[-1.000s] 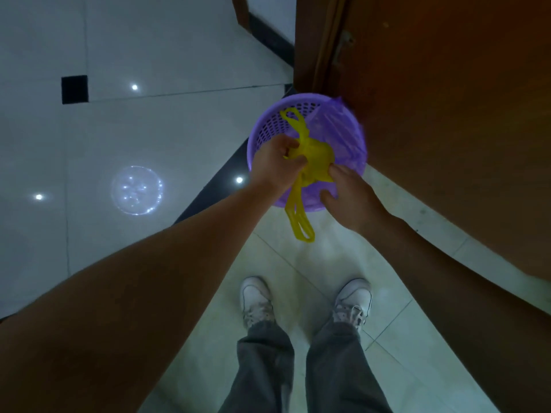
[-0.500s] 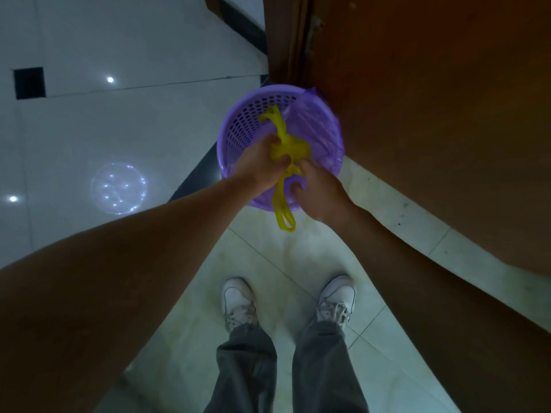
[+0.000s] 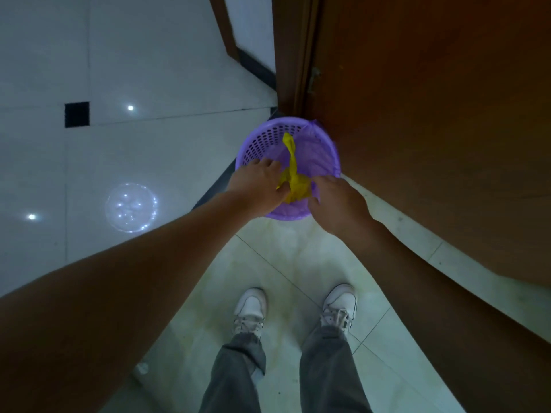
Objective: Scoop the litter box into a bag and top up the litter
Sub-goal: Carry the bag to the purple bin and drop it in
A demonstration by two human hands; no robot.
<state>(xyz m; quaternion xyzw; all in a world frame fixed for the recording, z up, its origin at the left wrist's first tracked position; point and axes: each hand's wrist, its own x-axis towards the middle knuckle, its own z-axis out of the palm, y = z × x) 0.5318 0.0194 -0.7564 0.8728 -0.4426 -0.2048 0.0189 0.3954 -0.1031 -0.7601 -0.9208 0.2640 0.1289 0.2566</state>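
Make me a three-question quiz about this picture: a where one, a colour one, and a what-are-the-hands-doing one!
1. The purple perforated plastic basket stands: A on a chair; B by the brown wooden door; C under a bed.
2. The crumpled plastic bag is: A red; B green; C yellow.
3. The left hand and right hand: A grip the bag; B clap; C hang empty.
Answers: B, it sits beside the door; C, plainly yellow; A, fingers curl on it.

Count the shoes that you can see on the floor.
2. The left shoe and the right shoe stand side by side on the floor tiles, nearer the camera than the purple basket. No others show.
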